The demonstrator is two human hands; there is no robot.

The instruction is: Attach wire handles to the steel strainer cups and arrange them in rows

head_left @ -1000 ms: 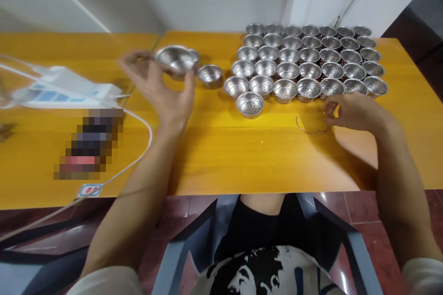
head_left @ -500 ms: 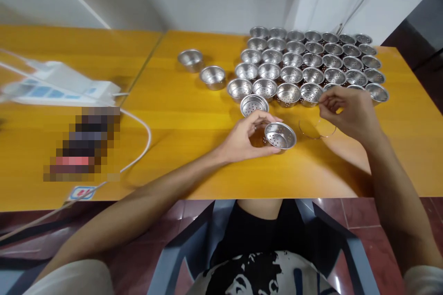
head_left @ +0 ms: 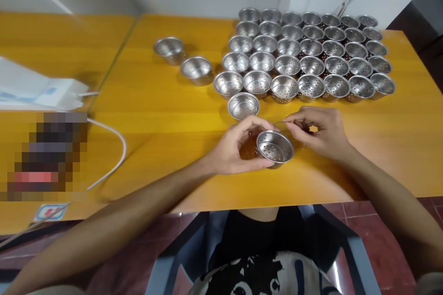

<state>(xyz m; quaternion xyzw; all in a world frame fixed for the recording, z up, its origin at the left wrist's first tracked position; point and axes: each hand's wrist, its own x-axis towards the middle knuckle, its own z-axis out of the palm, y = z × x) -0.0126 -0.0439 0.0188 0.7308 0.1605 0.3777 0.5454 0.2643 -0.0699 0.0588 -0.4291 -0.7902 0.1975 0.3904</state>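
Observation:
A perforated metal cup (head_left: 275, 147) is held by my left hand (head_left: 238, 145), thumb at its near side and fingers behind it, its open top facing up. Just right of the cup, my right hand (head_left: 320, 131) pinches a thin wire (head_left: 279, 122), whose left end reaches the cup's back rim near my left fingertips. Part of the wire is hidden by my right fingers. Another metal cup (head_left: 243, 106) stands right behind my left hand.
Rows of metal cups (head_left: 284, 88) fill the back right of the yellow table (head_left: 155, 147). Two cups (head_left: 196, 70) stand apart at back left. A white power strip (head_left: 58, 94), a cable (head_left: 121, 140) and a pixelated object (head_left: 44, 152) lie at left.
My right hand has moved left and nearer, from beside the cup rows to the held cup, bringing the wire to its rim. The view has shifted slightly.

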